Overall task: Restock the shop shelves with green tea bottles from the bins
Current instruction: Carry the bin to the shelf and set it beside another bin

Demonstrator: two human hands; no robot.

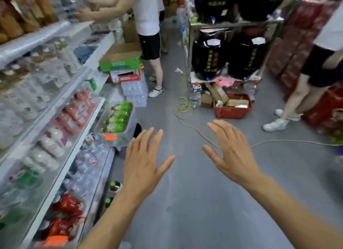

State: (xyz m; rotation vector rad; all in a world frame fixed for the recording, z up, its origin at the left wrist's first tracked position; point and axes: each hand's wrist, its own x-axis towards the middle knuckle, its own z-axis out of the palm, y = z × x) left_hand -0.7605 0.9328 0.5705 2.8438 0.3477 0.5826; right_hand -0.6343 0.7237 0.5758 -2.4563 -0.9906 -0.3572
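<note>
The head view, the only one, shows both hands stretched out above the grey floor with straight, spread fingers, and they hold nothing. Ahead and to the left of the left hand (144, 161), the green tea bottles (118, 117) lie on their sides in a clear bin (99, 127). The shelves (55, 107) run further left of it.

A yellow cable (196, 130) crosses the floor just beyond the right hand (230, 156), so I think a step forward could catch it. Another person (148, 25) stands well beyond the bin, and carrying bottles in this narrow aisle may cause a bump. The lying bottles may also roll when one is pulled out.
</note>
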